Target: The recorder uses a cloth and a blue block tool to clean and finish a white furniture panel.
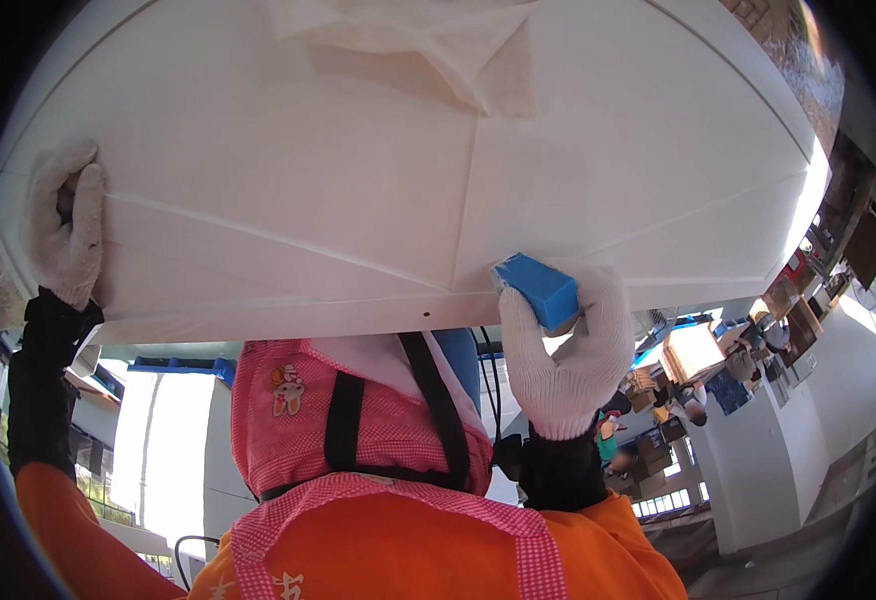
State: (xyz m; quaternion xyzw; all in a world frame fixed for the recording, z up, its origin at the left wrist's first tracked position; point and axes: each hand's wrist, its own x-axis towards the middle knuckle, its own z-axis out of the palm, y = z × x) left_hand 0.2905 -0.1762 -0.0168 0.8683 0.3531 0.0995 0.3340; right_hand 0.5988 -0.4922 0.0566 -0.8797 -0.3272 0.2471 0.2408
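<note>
- Toward seven o'clock, low on the orange shirt (408,530), I see pale characters (290,585) printed on the cloth, two of them showing side by side with a gap between.
- Their lower parts are cut off at six o'clock's edge, so I can't read a whole word.

A blue rectangular block (546,292), pale along one end, is held tilted at the near edge of a broad white, line-marked panel (288,180).
</note>
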